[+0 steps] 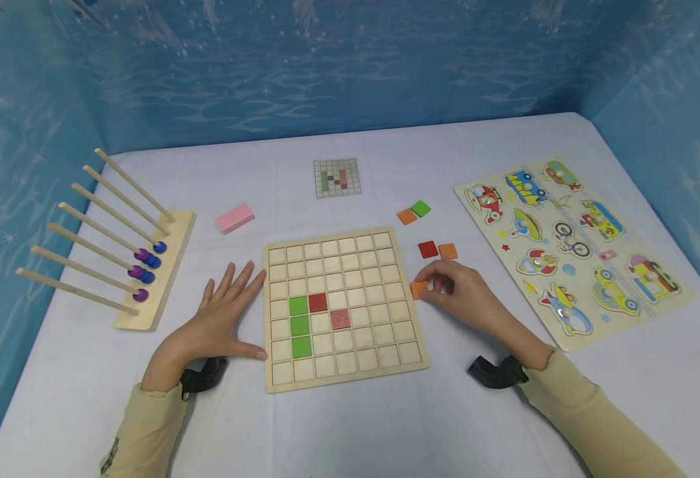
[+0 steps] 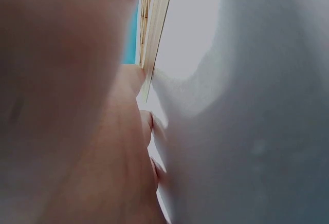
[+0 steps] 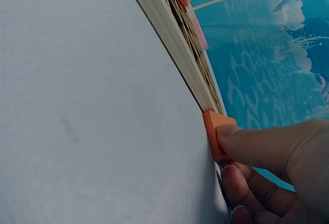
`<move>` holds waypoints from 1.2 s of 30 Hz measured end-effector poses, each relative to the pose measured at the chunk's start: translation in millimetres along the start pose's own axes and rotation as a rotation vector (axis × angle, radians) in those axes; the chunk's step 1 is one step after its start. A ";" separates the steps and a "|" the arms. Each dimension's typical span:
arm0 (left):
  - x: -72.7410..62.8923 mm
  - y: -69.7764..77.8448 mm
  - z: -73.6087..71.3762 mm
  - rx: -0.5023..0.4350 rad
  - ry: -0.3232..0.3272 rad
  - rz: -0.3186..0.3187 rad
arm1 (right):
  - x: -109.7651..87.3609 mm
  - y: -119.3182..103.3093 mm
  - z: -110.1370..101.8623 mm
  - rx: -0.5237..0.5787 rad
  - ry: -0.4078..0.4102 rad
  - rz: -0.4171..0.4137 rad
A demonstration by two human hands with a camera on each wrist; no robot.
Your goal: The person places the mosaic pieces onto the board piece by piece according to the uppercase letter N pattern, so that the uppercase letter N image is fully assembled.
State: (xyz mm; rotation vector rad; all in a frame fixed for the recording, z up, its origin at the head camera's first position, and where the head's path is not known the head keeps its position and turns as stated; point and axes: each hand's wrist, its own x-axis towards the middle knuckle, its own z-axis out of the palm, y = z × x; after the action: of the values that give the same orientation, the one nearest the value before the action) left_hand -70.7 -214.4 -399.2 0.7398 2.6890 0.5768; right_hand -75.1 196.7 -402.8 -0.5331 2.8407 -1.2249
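Note:
A wooden grid board [image 1: 347, 382] lies in front of me, with several green and red square tiles set in its cells, among them a green tile [image 1: 299, 326] and a red tile [image 1: 317, 303]. My left hand [image 1: 221, 322] rests with spread fingers beside the board, its thumb and index fingertip at the left edge. At the opposite edge, my right hand [image 1: 460, 292] pinches an orange tile [image 3: 216, 126] between thumb and fingers. In the right wrist view that tile stands tilted right at the board's rim. The left wrist view shows mostly palm and the tablecloth.
Beyond the right hand lie loose tiles: red [image 1: 428, 249], orange [image 1: 448, 251], orange [image 1: 406, 216] and green [image 1: 421, 208]. A small pattern card [image 1: 337, 178] is at the back. A pink block [image 1: 235, 218] and pegged bead rack [image 1: 165, 272] stand left, a vehicle puzzle [image 1: 556, 265] right.

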 end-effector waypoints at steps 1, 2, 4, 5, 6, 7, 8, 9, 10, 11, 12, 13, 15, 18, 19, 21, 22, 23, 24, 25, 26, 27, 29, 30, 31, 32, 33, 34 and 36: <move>0.1 -0.4 0.3 0.001 0.002 0.002 | -0.1 -0.4 -0.2 0.001 0.002 0.004; 0.0 -0.5 0.3 0.002 0.001 0.002 | -0.2 -0.5 -0.4 0.003 0.006 0.007; -0.2 -0.6 0.3 0.002 0.001 0.001 | -0.3 -1.6 -1.2 0.011 0.011 0.018; -0.1 -0.9 0.2 0.004 -0.002 -0.001 | -0.3 -2.0 -1.6 0.014 0.014 0.022; -0.3 -0.9 0.2 0.004 -0.003 -0.001 | -0.1 -2.3 -1.9 0.014 0.017 0.024; -0.2 -0.7 0.1 0.006 -0.005 -0.002 | -0.1 -2.5 -2.3 0.016 0.019 0.029; -0.1 -0.5 0.0 0.008 -0.006 -0.003 | 0.0 -2.6 -2.6 0.015 0.019 0.031; 0.0 -0.6 0.1 0.009 -0.005 -0.003 | 0.1 -2.9 -2.9 0.015 0.018 0.034; 0.3 -0.6 0.3 0.011 -0.005 -0.003 | 0.3 -2.9 -2.9 0.013 0.018 0.035; 0.4 -0.6 0.3 0.011 -0.003 -0.002 | 0.3 -2.7 -3.0 0.011 0.017 0.037; 0.5 -0.5 0.4 0.012 -0.003 -0.002 | 0.4 -2.6 -3.1 0.010 0.017 0.039; 0.6 -0.8 0.6 0.013 -0.002 -0.001 | 0.5 -2.7 -3.1 0.012 0.016 0.044; 0.5 -0.8 0.6 0.013 -0.002 -0.002 | 0.7 -3.0 -3.3 0.015 0.017 0.048; 0.3 -0.8 0.6 0.011 -0.004 -0.003 | 0.8 -3.4 -3.8 0.017 0.020 0.053; 0.2 -0.7 0.5 0.011 -0.004 -0.002 | 0.8 -3.6 -4.1 0.018 0.020 0.056; 0.3 -0.1 0.3 0.012 -0.006 -0.004 | 0.7 -4.0 -4.8 0.022 0.020 0.064; 0.2 -0.1 0.3 0.011 -0.006 -0.006 | 0.6 -4.1 -5.1 0.026 0.020 0.067; 0.1 0.4 0.0 0.010 -0.007 -0.007 | 0.6 -4.1 -5.4 0.030 0.019 0.071; 0.1 0.9 -0.4 0.009 -0.009 -0.010 | 0.6 -4.1 -5.7 0.033 0.019 0.075; 0.0 1.3 -0.7 0.008 -0.011 -0.012 | 0.7 -4.1 -6.0 0.037 0.019 0.076; 0.0 1.7 -1.1 0.004 -0.013 -0.014 | 0.7 -4.2 -6.4 0.039 0.020 0.076; -0.1 2.0 -1.4 0.002 -0.014 -0.016 | 0.8 -4.6 -6.8 0.041 0.022 0.077; -0.1 2.9 -2.2 -0.001 -0.016 -0.016 | 1.2 -6.0 -7.9 0.045 0.027 0.076; 0.0 3.1 -2.4 -0.001 -0.017 -0.016 | 1.6 -7.2 -8.6 0.051 0.030 0.073; 0.0 3.2 -2.5 0.000 -0.018 -0.017 | 2.2 -9.1 -9.3 0.059 0.034 0.070; -0.1 3.3 -2.6 0.000 -0.018 -0.018 | 2.9 -11.4 -9.9 0.068 0.035 0.067; -0.1 3.3 -2.6 0.002 -0.017 -0.017 | 4.0 -14.0 -10.4 0.078 0.036 0.061; -0.2 3.3 -2.6 0.002 -0.017 -0.016 | 5.3 -17.2 -10.6 0.089 0.034 0.055; -0.2 3.1 -2.4 0.001 -0.016 -0.015 | 8.9 -24.3 -10.1 0.116 0.024 0.045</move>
State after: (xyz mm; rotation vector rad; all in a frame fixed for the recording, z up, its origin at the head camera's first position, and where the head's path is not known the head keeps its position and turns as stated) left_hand -70.1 -212.8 -395.6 0.7208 2.6780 0.5632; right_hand -77.3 185.5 -377.4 -0.4504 2.7622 -1.3865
